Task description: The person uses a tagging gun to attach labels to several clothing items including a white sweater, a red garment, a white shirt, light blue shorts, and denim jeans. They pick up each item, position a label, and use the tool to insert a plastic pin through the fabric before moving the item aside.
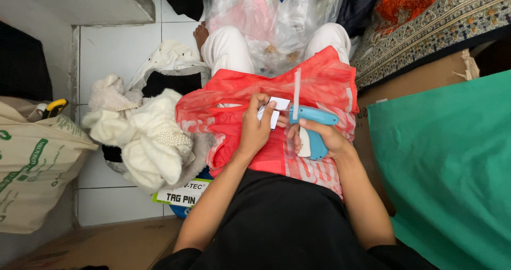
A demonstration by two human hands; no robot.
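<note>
My right hand point(319, 137) grips a light-blue tagging gun point(314, 126) with a white trigger, its needle pointing left. A strip of clear plastic pins point(297, 92) stands up from the gun's top. My left hand point(255, 126) pinches a small white paper tag point(278, 106) right at the needle tip. Both hands work over a red plastic bag point(234, 102) spread across my lap, above my black garment point(282, 222).
A heap of white knitted clothes with pearl beads point(143, 137) lies on the tiled floor at left, over a pin box point(183, 193). A printed sack point(32, 163) sits far left. Clear plastic bags point(271, 14) ahead, green cloth point(447, 163) and cardboard at right.
</note>
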